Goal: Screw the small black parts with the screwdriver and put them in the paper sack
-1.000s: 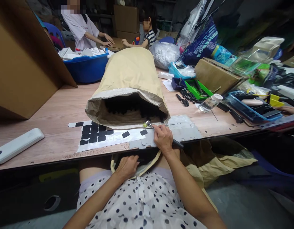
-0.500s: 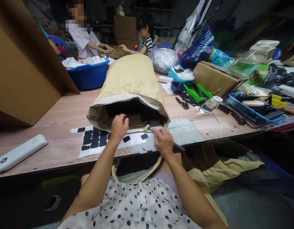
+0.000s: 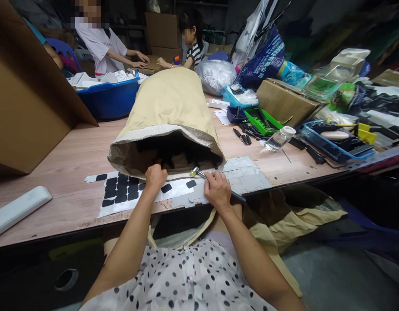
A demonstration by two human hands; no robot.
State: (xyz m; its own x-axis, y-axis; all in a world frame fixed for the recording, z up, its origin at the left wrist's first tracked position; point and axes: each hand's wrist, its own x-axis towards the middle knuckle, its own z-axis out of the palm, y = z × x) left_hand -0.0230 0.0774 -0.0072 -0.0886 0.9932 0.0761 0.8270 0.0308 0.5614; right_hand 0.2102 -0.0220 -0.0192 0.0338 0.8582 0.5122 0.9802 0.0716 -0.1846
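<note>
A large tan woven sack (image 3: 173,97) lies on the table with its mouth towards me and dark pieces inside. My left hand (image 3: 155,177) is at the lower lip of that mouth, fingers curled together; whether something is between them is hidden. My right hand (image 3: 218,189) is closed round a small hammer (image 3: 200,173) with a yellow-faced head and a dark handle. The hammer's head rests near the sack's lip. Below the mouth lies a white sheet with black rounded stickers (image 3: 121,190), beside a grey board (image 3: 248,175).
A blue basin (image 3: 109,101) of white boxes stands at the back left, by a cardboard box (image 3: 31,95). To the right are a green tray (image 3: 262,121), a clear bottle (image 3: 280,139) and a blue tray (image 3: 335,142). Two people work across the table. A white device (image 3: 21,209) lies at the left.
The whole view has shifted a little to the left. My left hand has dropped slightly at the sack's mouth. My right hand keeps its hold on the hammer.
</note>
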